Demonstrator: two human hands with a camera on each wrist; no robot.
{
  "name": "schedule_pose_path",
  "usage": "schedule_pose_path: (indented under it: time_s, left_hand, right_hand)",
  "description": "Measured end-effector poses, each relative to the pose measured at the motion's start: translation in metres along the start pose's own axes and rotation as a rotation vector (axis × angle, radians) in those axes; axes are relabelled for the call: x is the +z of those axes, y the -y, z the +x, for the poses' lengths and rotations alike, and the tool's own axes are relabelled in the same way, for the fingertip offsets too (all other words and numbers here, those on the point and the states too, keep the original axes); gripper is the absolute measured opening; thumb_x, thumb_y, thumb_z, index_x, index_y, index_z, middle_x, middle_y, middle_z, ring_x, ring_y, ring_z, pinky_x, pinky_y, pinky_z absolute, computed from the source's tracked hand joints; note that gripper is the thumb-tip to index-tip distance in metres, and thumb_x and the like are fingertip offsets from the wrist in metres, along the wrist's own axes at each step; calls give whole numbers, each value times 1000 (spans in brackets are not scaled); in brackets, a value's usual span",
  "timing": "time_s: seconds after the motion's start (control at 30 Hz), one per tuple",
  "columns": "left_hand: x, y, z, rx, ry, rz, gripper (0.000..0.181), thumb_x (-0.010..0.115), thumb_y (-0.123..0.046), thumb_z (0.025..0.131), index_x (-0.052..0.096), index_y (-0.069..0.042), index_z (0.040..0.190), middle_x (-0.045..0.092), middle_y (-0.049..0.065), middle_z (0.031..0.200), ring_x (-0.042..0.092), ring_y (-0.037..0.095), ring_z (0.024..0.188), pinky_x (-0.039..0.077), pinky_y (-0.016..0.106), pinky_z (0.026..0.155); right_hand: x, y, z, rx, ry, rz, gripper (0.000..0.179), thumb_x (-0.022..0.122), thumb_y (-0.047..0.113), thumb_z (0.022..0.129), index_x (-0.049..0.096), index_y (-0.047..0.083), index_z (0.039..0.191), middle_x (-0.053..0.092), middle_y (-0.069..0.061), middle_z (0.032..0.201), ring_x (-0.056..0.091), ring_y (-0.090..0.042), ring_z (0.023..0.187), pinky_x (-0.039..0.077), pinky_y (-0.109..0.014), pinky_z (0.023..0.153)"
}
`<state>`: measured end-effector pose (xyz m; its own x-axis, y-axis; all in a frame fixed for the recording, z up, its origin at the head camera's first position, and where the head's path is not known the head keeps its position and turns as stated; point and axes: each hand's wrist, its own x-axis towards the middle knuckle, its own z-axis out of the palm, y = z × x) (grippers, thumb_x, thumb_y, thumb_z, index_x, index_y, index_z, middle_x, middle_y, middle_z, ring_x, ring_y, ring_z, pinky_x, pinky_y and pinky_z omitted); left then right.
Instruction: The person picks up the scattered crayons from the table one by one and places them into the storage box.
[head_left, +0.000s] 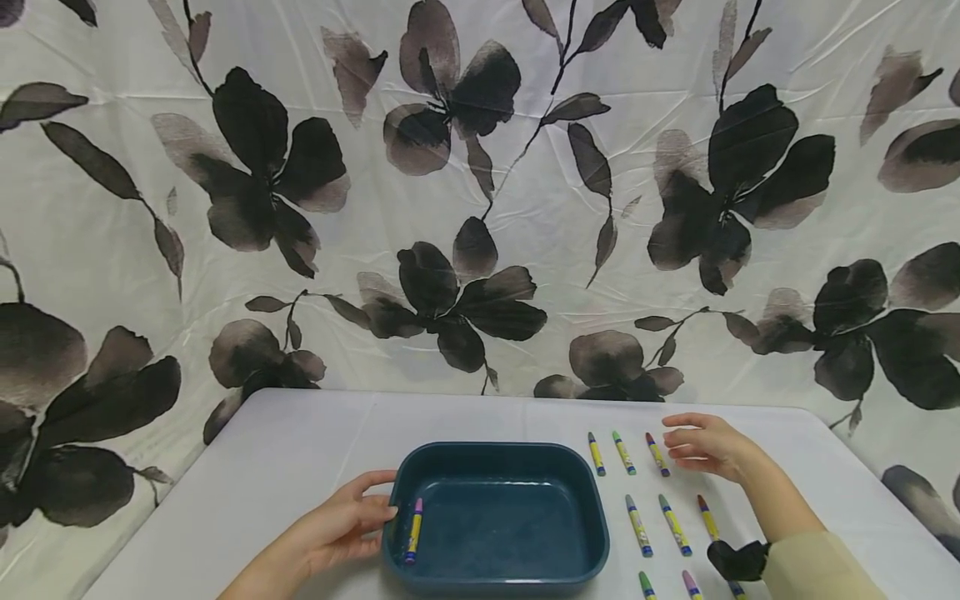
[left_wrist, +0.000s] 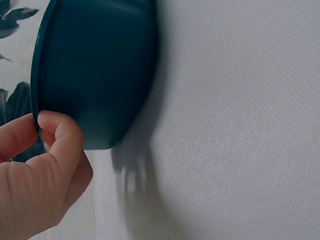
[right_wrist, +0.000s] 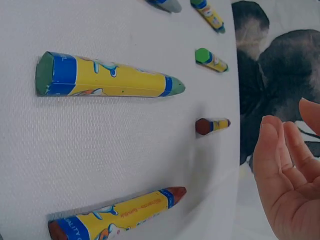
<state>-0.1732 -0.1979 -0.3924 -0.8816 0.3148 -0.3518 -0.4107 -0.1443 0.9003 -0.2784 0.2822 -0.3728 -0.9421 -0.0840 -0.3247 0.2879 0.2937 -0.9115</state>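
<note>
behind everything hangs a cloth (head_left: 480, 200), pale and lightly creased, printed with dark petals and thin leafy stems. in front of it the desk (head_left: 322, 433) has a white surface whose fine, woven-looking grain shows in both wrist views. on it sits the tray (head_left: 510, 521), deep blue-green, a rounded rectangle with smooth walls, a thin rim and a soft sheen; i cannot tell whether it is plastic or something harder.

the left hand (head_left: 348, 521) is at the tray's left end, thumb and fingers clamped on the rim, seemingly to steady it. the right hand (head_left: 708, 446) is in the air just beside the red crayon (head_left: 657, 455), its thumb and fingers apart, gripping nothing and not touching that crayon. the step in hand reads as a reach among the crayons (head_left: 675, 527); i judge that the next move calls for lowering the fingers and pinching one slim barrel without nudging its neighbours.

nine lie on the desk, right of the tray, in three rough rows of three, the front row cut off by the head view's edge. the purple crayon (head_left: 414, 531) alone lies inside the tray, near the left wall. the barrels look six-sided, ending in waxy cones, wrapped in yellow printed paper with blue bands.
</note>
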Motion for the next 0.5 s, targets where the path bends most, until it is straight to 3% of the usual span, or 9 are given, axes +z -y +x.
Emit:
schedule_pose_path:
  time_s: [0.5]
  left_hand:
    - [0,0,3,-8,3,5,65,51,5,89,14,-1,142,55,13,111,55,18,89,50,27,71]
  right_hand:
    - [5,2,17,26,-27,-29,53,61,7,87,37,-10,131,62,-10,94,59,-15,74,53,-29,68]
